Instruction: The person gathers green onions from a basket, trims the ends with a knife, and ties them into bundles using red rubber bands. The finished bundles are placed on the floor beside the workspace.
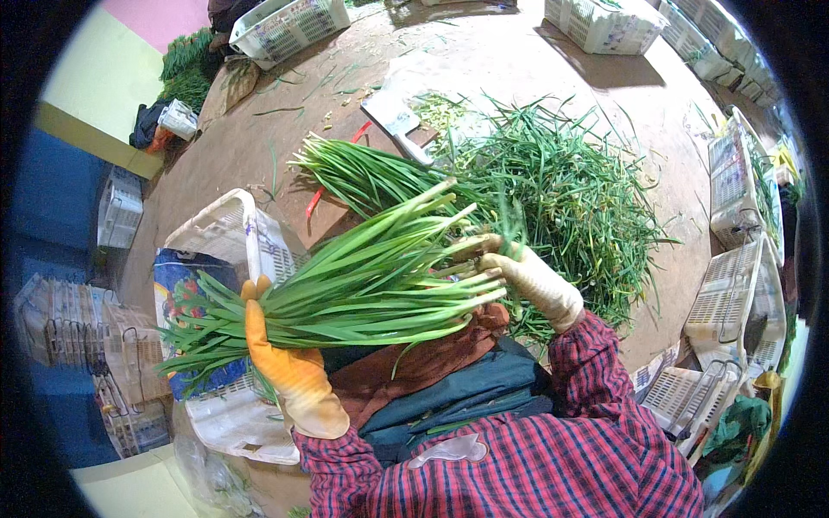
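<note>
Across my lap lies a large bunch of green garlic chives (363, 285), pale stem ends to the right. My left hand (285, 356), in an orange and white glove, grips its leafy part from below. At the stem ends is my right hand (524, 278), in a pale glove, its fingers closed around some blurred green leaves. Just beyond, a second bunch of chives (369, 175) lies on the floor beside a wide metal blade with a handle (392, 116). A big heap of loose leaves (563, 194) spreads behind my right hand.
A white plastic basket (243, 213) with a printed bag (217, 265) stands left of my lap. Several baskets (725, 298) line the right side. More baskets (291, 32) stand at the far side. A red strap (314, 201) and pale trimmings (447, 113) lie near the blade.
</note>
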Demonstrator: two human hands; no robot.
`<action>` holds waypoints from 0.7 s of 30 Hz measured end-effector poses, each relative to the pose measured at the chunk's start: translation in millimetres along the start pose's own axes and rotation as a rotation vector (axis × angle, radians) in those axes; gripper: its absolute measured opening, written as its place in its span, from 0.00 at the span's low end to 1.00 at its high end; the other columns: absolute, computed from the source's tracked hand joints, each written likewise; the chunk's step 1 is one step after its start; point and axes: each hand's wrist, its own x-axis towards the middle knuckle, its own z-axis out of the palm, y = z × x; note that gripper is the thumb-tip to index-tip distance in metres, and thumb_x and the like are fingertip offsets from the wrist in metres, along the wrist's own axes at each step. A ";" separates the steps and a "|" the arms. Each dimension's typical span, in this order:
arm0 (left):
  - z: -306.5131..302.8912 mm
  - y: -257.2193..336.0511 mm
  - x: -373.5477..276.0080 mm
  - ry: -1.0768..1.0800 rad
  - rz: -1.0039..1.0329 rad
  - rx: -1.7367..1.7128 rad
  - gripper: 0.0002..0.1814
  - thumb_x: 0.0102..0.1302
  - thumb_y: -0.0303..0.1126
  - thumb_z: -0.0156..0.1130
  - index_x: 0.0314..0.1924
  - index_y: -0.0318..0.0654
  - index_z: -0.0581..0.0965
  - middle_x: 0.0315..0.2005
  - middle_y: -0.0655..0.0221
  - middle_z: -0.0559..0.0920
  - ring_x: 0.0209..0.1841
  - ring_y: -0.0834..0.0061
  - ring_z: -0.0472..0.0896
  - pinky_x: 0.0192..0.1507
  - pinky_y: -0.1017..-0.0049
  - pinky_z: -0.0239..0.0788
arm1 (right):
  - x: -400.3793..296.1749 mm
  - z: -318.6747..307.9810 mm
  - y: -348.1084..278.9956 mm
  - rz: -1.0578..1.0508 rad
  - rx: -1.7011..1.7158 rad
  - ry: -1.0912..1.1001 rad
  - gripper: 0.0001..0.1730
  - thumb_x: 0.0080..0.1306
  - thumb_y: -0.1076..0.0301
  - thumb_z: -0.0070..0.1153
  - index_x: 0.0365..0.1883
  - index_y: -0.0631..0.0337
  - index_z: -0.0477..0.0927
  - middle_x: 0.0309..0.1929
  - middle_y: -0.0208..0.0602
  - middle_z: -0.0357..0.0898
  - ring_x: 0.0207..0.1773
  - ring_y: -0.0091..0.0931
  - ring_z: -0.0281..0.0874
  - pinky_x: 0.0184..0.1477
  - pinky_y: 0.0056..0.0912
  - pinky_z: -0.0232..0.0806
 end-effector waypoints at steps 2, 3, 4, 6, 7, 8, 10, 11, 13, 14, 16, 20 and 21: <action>-0.4 4.1 -1.2 -0.026 -0.017 -0.050 0.23 0.77 0.39 0.53 0.68 0.40 0.71 0.64 0.65 0.77 0.61 0.64 0.78 0.62 0.56 0.74 | 5.1 19.1 -11.9 0.127 -0.015 -0.020 0.22 0.71 0.66 0.59 0.63 0.60 0.75 0.54 0.33 0.83 0.52 0.22 0.82 0.53 0.29 0.75; -2.2 3.1 1.3 -0.032 -0.027 -0.087 0.23 0.77 0.38 0.53 0.68 0.40 0.71 0.64 0.64 0.77 0.62 0.64 0.78 0.63 0.55 0.73 | 5.5 22.4 -7.5 0.071 0.027 -0.067 0.23 0.69 0.68 0.62 0.62 0.60 0.76 0.54 0.32 0.83 0.52 0.22 0.82 0.53 0.28 0.75; -5.6 2.1 4.3 -0.036 -0.036 -0.120 0.23 0.76 0.38 0.52 0.68 0.40 0.71 0.65 0.64 0.77 0.62 0.63 0.78 0.63 0.55 0.73 | 5.5 25.9 -3.8 0.019 0.075 -0.119 0.23 0.67 0.70 0.64 0.61 0.59 0.77 0.54 0.31 0.83 0.53 0.22 0.81 0.54 0.28 0.75; -10.5 0.8 7.4 -0.032 -0.062 -0.186 0.23 0.76 0.37 0.52 0.68 0.41 0.71 0.65 0.63 0.77 0.64 0.62 0.77 0.65 0.53 0.71 | 11.7 27.8 20.3 -0.070 0.157 -0.168 0.28 0.64 0.70 0.67 0.62 0.60 0.75 0.54 0.33 0.83 0.52 0.21 0.81 0.56 0.28 0.74; -13.2 -0.2 8.2 -0.035 -0.063 -0.191 0.23 0.75 0.37 0.52 0.67 0.42 0.72 0.65 0.63 0.77 0.64 0.62 0.77 0.65 0.52 0.71 | 10.7 29.4 23.7 -0.105 0.130 -0.168 0.27 0.65 0.70 0.66 0.63 0.61 0.75 0.55 0.33 0.83 0.53 0.21 0.80 0.56 0.28 0.74; -16.2 -1.3 8.9 -0.039 -0.065 -0.195 0.23 0.75 0.37 0.53 0.67 0.42 0.72 0.65 0.64 0.77 0.64 0.62 0.77 0.65 0.52 0.71 | 10.3 32.5 25.3 -0.141 0.103 -0.167 0.27 0.66 0.69 0.64 0.63 0.61 0.75 0.56 0.34 0.82 0.54 0.22 0.80 0.57 0.29 0.74; -26.4 -1.4 11.1 -0.047 -0.067 -0.213 0.23 0.75 0.37 0.53 0.67 0.43 0.72 0.65 0.64 0.77 0.64 0.62 0.77 0.65 0.51 0.71 | 9.5 36.7 15.1 -0.005 0.201 -0.063 0.25 0.68 0.67 0.63 0.62 0.63 0.75 0.52 0.34 0.83 0.53 0.21 0.81 0.54 0.25 0.75; -33.4 -1.0 13.7 -0.052 -0.071 -0.231 0.22 0.75 0.37 0.53 0.67 0.43 0.73 0.65 0.65 0.77 0.64 0.61 0.77 0.65 0.51 0.71 | 4.5 44.1 3.1 0.061 0.352 -0.008 0.20 0.69 0.63 0.62 0.56 0.62 0.79 0.45 0.31 0.84 0.46 0.18 0.81 0.47 0.22 0.74; -36.3 2.5 13.4 -0.047 -0.055 -0.236 0.22 0.75 0.37 0.53 0.67 0.44 0.73 0.65 0.66 0.77 0.64 0.61 0.77 0.65 0.51 0.71 | 7.0 26.9 -6.7 -0.019 0.176 0.090 0.15 0.70 0.60 0.61 0.49 0.62 0.82 0.40 0.27 0.83 0.40 0.18 0.80 0.43 0.20 0.72; -34.3 3.9 12.2 -0.038 -0.042 -0.222 0.22 0.75 0.37 0.53 0.67 0.45 0.73 0.65 0.66 0.77 0.64 0.61 0.77 0.65 0.50 0.71 | 7.6 24.8 -11.0 -0.075 0.179 0.150 0.15 0.71 0.59 0.60 0.46 0.61 0.83 0.38 0.26 0.81 0.38 0.18 0.78 0.41 0.20 0.70; -31.7 5.0 10.7 -0.068 -0.048 -0.220 0.22 0.76 0.37 0.53 0.66 0.44 0.74 0.66 0.66 0.77 0.65 0.62 0.77 0.66 0.51 0.70 | 7.5 20.0 -20.0 -0.137 0.035 -0.006 0.18 0.72 0.58 0.58 0.52 0.62 0.83 0.44 0.29 0.83 0.47 0.19 0.78 0.50 0.23 0.71; -33.9 4.0 8.6 -0.235 -0.097 -0.318 0.21 0.77 0.36 0.51 0.66 0.42 0.75 0.67 0.65 0.76 0.66 0.65 0.75 0.70 0.53 0.66 | -1.8 33.8 -49.3 0.018 -0.202 -0.210 0.24 0.67 0.59 0.65 0.58 0.62 0.80 0.53 0.32 0.82 0.54 0.22 0.76 0.54 0.28 0.70; -35.2 2.2 8.9 -0.279 -0.110 -0.353 0.21 0.77 0.35 0.51 0.66 0.41 0.75 0.67 0.64 0.75 0.67 0.65 0.75 0.70 0.54 0.66 | 3.2 38.1 -51.3 -0.016 -0.312 -0.288 0.25 0.65 0.57 0.68 0.56 0.62 0.81 0.48 0.29 0.84 0.48 0.18 0.77 0.46 0.24 0.72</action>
